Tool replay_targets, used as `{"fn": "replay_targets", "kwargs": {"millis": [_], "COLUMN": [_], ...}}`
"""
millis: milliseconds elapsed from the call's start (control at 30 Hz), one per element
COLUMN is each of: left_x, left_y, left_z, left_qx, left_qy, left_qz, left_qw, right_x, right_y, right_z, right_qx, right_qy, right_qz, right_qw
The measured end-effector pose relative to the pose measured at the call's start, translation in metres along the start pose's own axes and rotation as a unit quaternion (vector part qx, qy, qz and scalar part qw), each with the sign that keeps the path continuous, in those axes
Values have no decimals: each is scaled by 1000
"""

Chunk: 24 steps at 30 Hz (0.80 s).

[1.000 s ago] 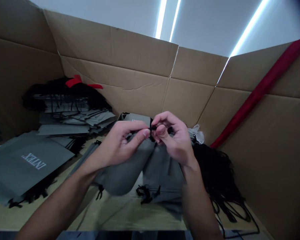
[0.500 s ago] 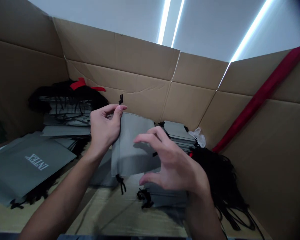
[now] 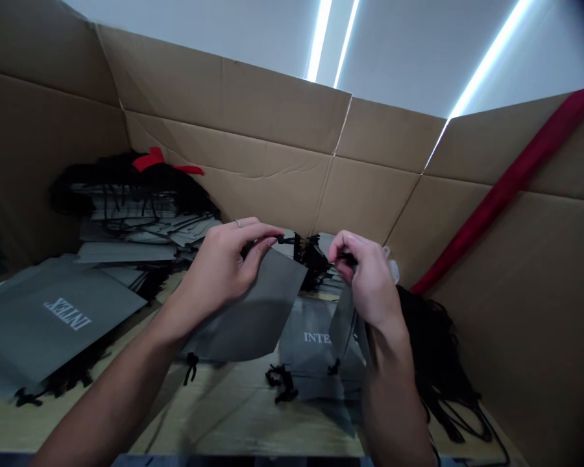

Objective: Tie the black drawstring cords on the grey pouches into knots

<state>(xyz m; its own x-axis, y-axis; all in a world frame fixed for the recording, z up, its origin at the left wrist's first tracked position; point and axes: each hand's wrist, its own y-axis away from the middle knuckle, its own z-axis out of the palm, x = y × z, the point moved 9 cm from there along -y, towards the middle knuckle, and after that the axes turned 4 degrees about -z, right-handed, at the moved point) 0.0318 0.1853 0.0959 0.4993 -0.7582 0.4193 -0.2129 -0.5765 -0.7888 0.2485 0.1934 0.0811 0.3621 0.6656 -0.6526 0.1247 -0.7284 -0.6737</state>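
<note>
My left hand pinches the black cord knot at the upper corner of a grey drawstring bag; the bag hangs tilted below the fingers. To its right, my right hand is closed, with something black between the fingers. A second grey drawstring bag hangs beneath it, partly hidden by the hand and wrist. Under both hands lies a stack of grey bags, its top one printed with white letters, partly covered. Black knotted cord ends stick out at the stack's near left corner.
Grey bags marked INTEX lie at left. Behind them rises a pile of bags with black cords and a red strip. A black cord bundle lies at right. Cardboard walls surround the table; a red band crosses the right wall.
My right hand has moved up and right and its fingers have closed, with a bag now hanging beneath it. My left hand has shifted right and lower, its bag tilting. Printed letters underneath have come into view.
</note>
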Motion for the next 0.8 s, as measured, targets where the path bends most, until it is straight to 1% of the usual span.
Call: {"fn": "replay_targets", "kwargs": {"millis": [67,133,300,367,467,533,600,733,800], "left_x": [3,4,7,8,9,10,13,18,19], "left_y": [1,2,3,3,2,2,3,5,6], "left_z": [1,3,4,3,1,1,1,1,1], "left_qx": [-4,-9,-20,-19,-15,-13,-11,-5,-1], "left_qy": [-3,-1,-4,-7,-8,-8,-9,-13,-14], "left_qz": [9,16,27,26,17,21,35,66,79], "left_qw": [1000,1000,999,999,1000,1000,999,998,997], "right_x": [4,6,-1,-4,-2,-1,-4,-17,-19], "right_y": [-2,-4,-5,-5,-5,-3,-2,1,1], "right_z": [-1,1,11,10,6,7,8,5,4], "right_qx": [9,5,-52,-40,5,17,24,53,64], "right_qy": [9,10,12,0,-88,-129,-110,-20,2], "right_qz": [-9,-9,-20,-25,-18,-25,-53,-139,-160], "right_qw": [1000,1000,998,999,996,991,992,989,985]}}
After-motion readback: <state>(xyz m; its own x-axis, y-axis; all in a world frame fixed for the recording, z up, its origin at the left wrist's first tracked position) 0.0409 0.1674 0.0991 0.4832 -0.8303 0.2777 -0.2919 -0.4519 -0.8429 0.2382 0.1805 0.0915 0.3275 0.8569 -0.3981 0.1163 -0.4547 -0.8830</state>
